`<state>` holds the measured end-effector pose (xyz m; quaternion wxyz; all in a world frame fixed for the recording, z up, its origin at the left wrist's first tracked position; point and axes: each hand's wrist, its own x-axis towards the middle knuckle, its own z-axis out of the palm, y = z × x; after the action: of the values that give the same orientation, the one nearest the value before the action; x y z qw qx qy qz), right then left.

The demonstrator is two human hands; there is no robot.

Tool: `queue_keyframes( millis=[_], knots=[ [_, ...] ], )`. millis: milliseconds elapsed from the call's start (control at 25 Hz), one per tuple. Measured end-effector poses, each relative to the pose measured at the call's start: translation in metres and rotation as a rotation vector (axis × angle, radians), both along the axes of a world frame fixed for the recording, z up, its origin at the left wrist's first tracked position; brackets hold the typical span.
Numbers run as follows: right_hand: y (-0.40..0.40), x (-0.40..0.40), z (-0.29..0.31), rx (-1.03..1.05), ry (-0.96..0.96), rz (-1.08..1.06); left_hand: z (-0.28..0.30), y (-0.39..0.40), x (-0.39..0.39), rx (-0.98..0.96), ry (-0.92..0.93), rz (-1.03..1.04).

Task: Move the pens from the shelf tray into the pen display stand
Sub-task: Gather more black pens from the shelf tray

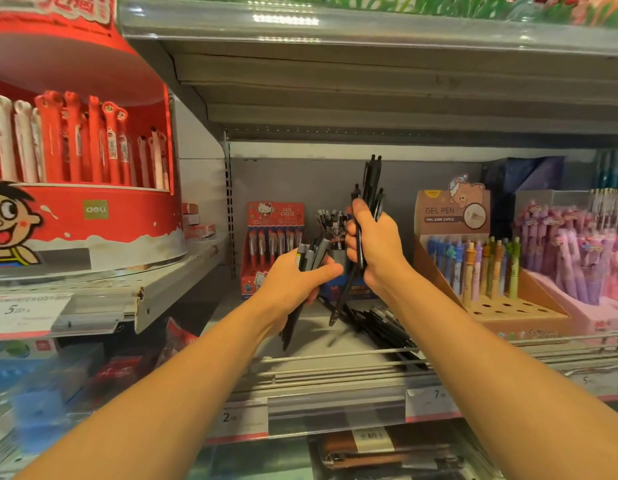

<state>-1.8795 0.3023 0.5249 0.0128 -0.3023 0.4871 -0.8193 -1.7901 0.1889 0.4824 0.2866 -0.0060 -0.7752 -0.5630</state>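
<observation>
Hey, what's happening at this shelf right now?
A person is restocking pens. The right hand grips a bunch of black pens upright, and the left hand holds a smaller bundle of dark and grey pens. More black pens lie loose on the shelf tray. The pen display stand sits just behind the hands.

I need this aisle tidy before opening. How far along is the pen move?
Partway. The display stand behind the hands already holds some pens. In hand: the left hand grips a grey and black bunch, and the right hand grips an upright black bunch. Left: a pile of black pens lying on the shelf tray.
</observation>
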Motion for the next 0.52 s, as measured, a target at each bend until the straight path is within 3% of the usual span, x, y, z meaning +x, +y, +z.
queue_keyframes(
  millis=[360,520],
  knots=[
    [0.003,0.041,0.025,-0.132,-0.021,0.206,0.017,0.012,0.047,-0.220,-0.067,-0.040],
    [0.010,0.039,0.030,-0.225,-0.057,0.234,0.014,0.007,0.061,-0.224,-0.037,0.072]
  ],
)
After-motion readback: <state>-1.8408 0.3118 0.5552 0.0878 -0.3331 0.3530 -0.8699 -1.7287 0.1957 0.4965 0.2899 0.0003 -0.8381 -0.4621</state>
